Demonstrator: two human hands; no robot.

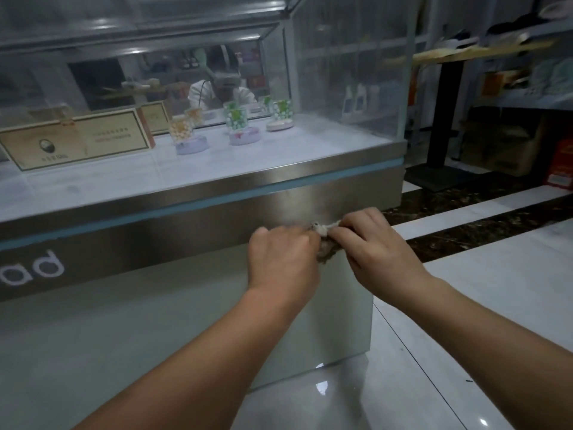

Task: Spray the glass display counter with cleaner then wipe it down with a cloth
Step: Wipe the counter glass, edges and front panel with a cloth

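Gripping a small bunched cloth (325,243) between both hands, a person faces the front of a glass display counter (341,72). The left hand (283,252) and the right hand (375,246) meet knuckle to knuckle, fingers curled inward and clamped on the cloth, so only a little wad shows in the gap between them. The cloth looks mottled grey-brown with a paler, frayed tuft poking up at the top. It is too crumpled to tell its long axis.

Just beyond the fingers is the counter's brushed-metal band (186,218); whether the cloth touches it cannot be told. The glass to be wiped lies above and beyond the fingers, its front pane rising up and away from the top of the metal band. The counter's long axis runs away to the left of the fingers, with its right corner close beside the right hand. Both hands sit about equally near the glass, the right slightly nearer that corner. Neither hand holds a spray bottle.

The glass looks hazy and streaked, cloudiest on the right end pane. Behind it, above and left of the fingers, stand a long tan box (77,141) and several small bead-filled jars (238,119).
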